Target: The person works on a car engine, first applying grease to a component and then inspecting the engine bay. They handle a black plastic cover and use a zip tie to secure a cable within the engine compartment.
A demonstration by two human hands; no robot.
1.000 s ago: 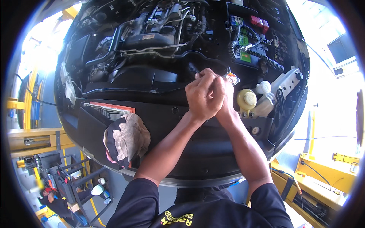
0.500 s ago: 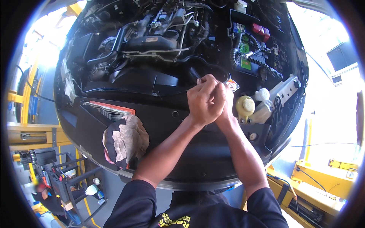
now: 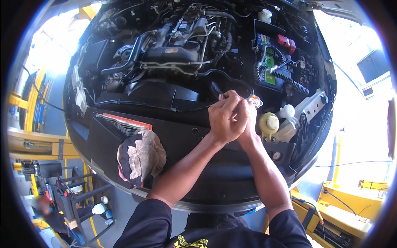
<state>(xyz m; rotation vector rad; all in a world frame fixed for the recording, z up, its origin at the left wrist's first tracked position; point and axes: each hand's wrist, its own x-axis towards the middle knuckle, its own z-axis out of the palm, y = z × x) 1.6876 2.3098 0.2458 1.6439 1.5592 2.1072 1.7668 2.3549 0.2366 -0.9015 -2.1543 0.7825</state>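
Both my hands are pressed together above the front edge of the engine bay, fingers curled in. My left hand (image 3: 225, 118) is closed and lies partly over my right hand (image 3: 248, 124), whose fingers are mostly hidden. A short black rod-like piece (image 3: 216, 88) shows just beyond the knuckles; whether I hold it or it belongs to the engine bay I cannot tell. Close to the right of my hands sits the radiator cap (image 3: 255, 101), with an orange and white label. A yellowed reservoir with a round cap (image 3: 269, 122) stands beside my right wrist.
Left of my arms, a crumpled brown and dark cloth (image 3: 142, 159) lies by a pleated, orange-edged air filter (image 3: 126, 122) on the black front panel (image 3: 198, 165). The engine (image 3: 173, 51) and the battery (image 3: 269, 68) lie beyond. A person (image 3: 51, 215) is near a tool cart at lower left.
The view has shifted slightly, so the engine bay appears lower and a little to the right. My hands stay pressed together in nearly the same place by the radiator cap.
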